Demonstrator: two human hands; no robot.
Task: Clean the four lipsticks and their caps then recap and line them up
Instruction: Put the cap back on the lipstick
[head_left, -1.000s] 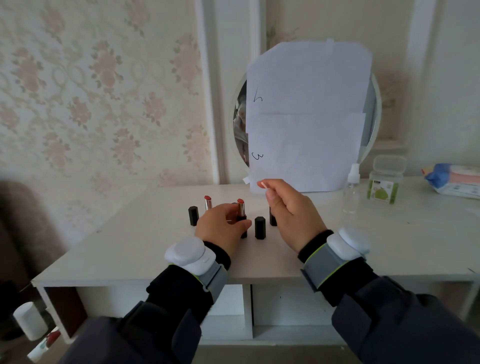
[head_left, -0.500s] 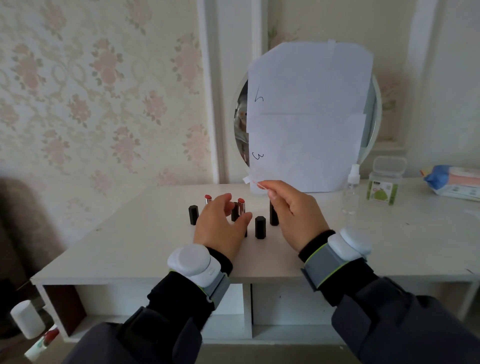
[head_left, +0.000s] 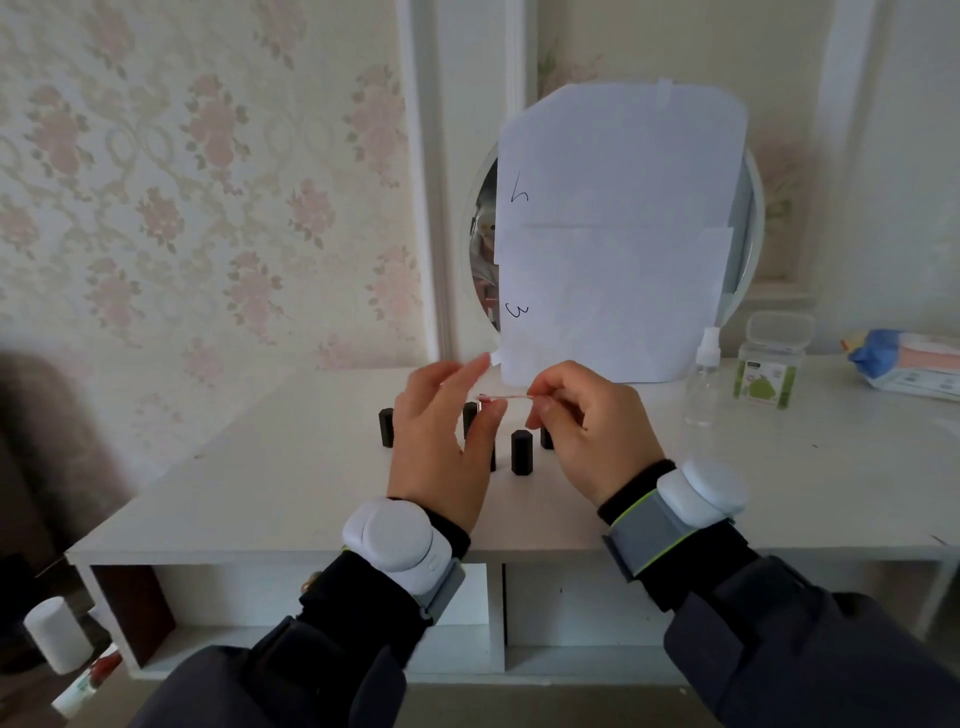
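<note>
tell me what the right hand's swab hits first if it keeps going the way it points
Probably the left hand: the swab pinched by the right hand points leftward, its tip nearly at the left fingers. Depth is unclear.

Dark grey jacket sleeves (head_left: 810, 639), black cuffs, white wrist pods (head_left: 395, 538) on grey straps.

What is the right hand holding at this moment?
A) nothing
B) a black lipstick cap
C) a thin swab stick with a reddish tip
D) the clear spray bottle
C: the right hand pinches a thin swab stick whose reddish tip points toward the left hand; the spray bottle stands untouched on the table.
</note>
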